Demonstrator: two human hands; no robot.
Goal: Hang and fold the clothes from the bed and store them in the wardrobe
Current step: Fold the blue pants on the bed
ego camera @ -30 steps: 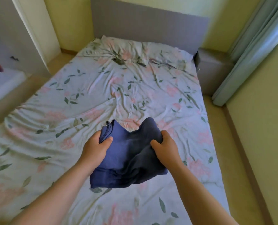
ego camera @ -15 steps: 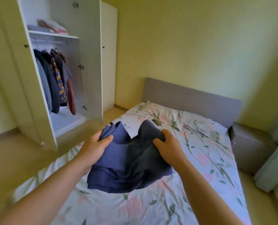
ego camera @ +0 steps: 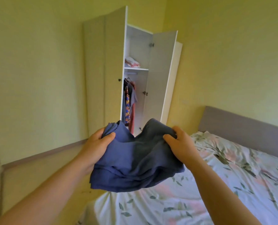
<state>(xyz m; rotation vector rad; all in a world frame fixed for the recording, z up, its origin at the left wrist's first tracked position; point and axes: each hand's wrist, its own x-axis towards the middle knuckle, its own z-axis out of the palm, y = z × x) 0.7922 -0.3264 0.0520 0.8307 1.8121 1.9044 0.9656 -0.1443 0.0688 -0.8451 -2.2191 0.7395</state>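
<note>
A folded dark blue garment (ego camera: 135,161) hangs in the air between my two hands, above the bed's near corner. My left hand (ego camera: 96,143) grips its left end, thumb on top. My right hand (ego camera: 180,143) grips its right end the same way. Straight ahead stands the white wardrobe (ego camera: 112,65) with both doors swung open. Inside it, folded clothes (ego camera: 131,62) lie on the upper shelf and several garments on hangers (ego camera: 129,101) hang from the rail below. The bed (ego camera: 224,184) with a floral sheet lies at the lower right.
A grey headboard (ego camera: 242,127) runs along the wall at the right. The open right wardrobe door (ego camera: 162,75) juts toward the bed. A yellow wall with a grey baseboard (ego camera: 42,155) fills the left side, and bare floor lies between bed and wall.
My view has swung left from the bed to the wardrobe. Both hands have kept their grip on the blue garment and lifted it off the bed.
</note>
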